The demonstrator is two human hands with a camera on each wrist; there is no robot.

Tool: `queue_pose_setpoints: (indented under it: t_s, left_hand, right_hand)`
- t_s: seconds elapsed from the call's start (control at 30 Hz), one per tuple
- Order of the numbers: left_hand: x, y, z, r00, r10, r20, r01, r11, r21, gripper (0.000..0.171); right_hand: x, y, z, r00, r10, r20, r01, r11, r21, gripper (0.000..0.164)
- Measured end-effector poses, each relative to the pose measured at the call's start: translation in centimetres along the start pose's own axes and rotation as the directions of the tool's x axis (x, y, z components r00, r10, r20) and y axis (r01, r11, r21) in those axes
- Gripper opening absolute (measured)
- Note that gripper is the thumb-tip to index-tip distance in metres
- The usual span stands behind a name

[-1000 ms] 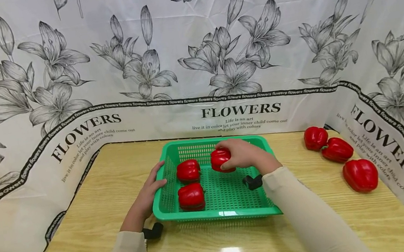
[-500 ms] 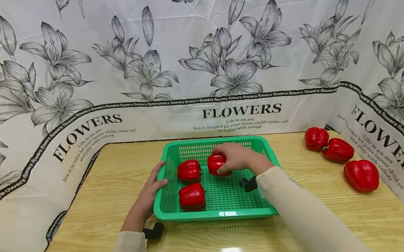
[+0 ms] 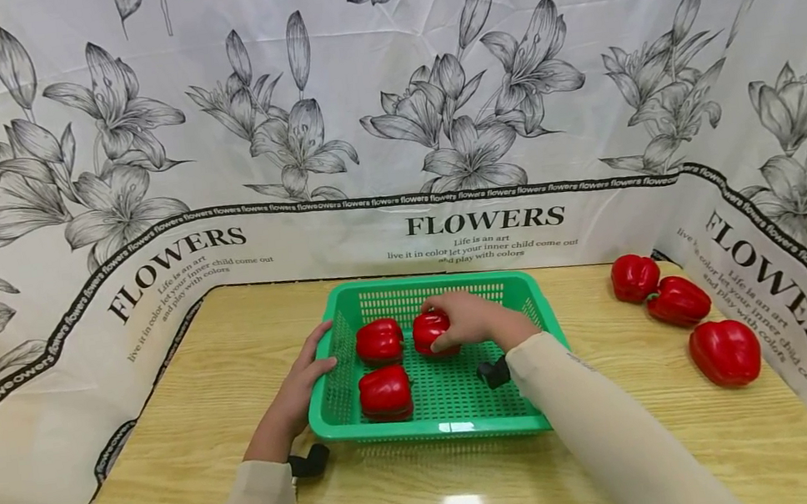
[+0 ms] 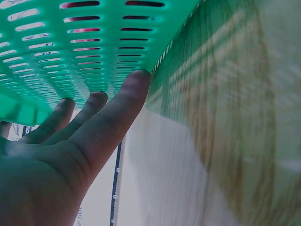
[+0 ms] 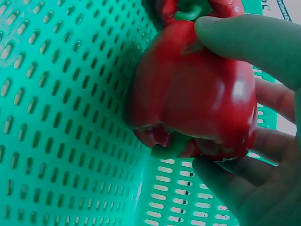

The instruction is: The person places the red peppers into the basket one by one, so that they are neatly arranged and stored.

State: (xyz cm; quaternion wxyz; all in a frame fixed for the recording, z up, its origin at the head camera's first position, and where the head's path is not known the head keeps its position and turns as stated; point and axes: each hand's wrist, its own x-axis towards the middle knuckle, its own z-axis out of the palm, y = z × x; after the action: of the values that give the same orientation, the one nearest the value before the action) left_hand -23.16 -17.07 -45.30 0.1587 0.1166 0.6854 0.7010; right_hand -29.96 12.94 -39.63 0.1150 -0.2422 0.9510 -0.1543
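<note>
My right hand (image 3: 468, 317) holds a red bell pepper (image 3: 430, 331) inside the green plastic basket (image 3: 433, 431). In the right wrist view the thumb lies over the top of this bell pepper (image 5: 202, 89) and the other fingers are around its far side; its green stem shows. Two more red bell peppers, one behind (image 3: 379, 341) and one in front (image 3: 385, 394), lie along the basket's left side. My left hand (image 3: 302, 386) grips the basket's left rim, thumb over the edge. In the left wrist view its fingers (image 4: 113, 117) lie against the slotted outer wall (image 4: 84, 56).
Three red bell peppers lie on the wooden table (image 3: 214, 368) at the right: one at the back (image 3: 634, 277), a middle one (image 3: 679, 301) and a front one (image 3: 726, 353). A white flower-printed cloth (image 3: 327, 249) stands behind and at both sides.
My right hand has moved the bell pepper left and slightly lower in the basket, closer to the two there. The left hand has stayed on the rim.
</note>
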Motion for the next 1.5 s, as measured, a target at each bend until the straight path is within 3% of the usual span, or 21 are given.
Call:
queue_pose_setpoints:
  t_s: [0.8, 1.07, 1.3, 1.5]
  left_hand:
    - [-0.1, -0.1, 0.1, 1.000, 0.017, -0.004, -0.017, 1.000, 0.017, 0.052]
    - [-1.1, 2.0, 0.9, 1.000, -0.014, 0.022, 0.014, 1.000, 0.011, 0.054]
    - [-1.0, 1.9, 0.8, 1.000, -0.011, 0.024, 0.011, 1.000, 0.017, 0.054]
    - [-0.4, 0.8, 0.3, 1.000, -0.003, 0.005, 0.003, 1.000, 0.005, 0.052]
  right_hand:
    - [0.6, 0.0, 0.9, 1.000, -0.010, -0.026, 0.009, 0.999, -0.033, 0.064]
    - [0.2, 0.0, 0.8, 0.999, -0.023, -0.022, 0.022, 1.000, -0.017, 0.069]
    - [0.0, -0.3, 0.6, 1.000, -0.023, -0.014, 0.022, 1.000, -0.017, 0.068]
    - [0.0, -0.3, 0.6, 1.000, -0.014, -0.018, 0.014, 1.000, -0.011, 0.067]
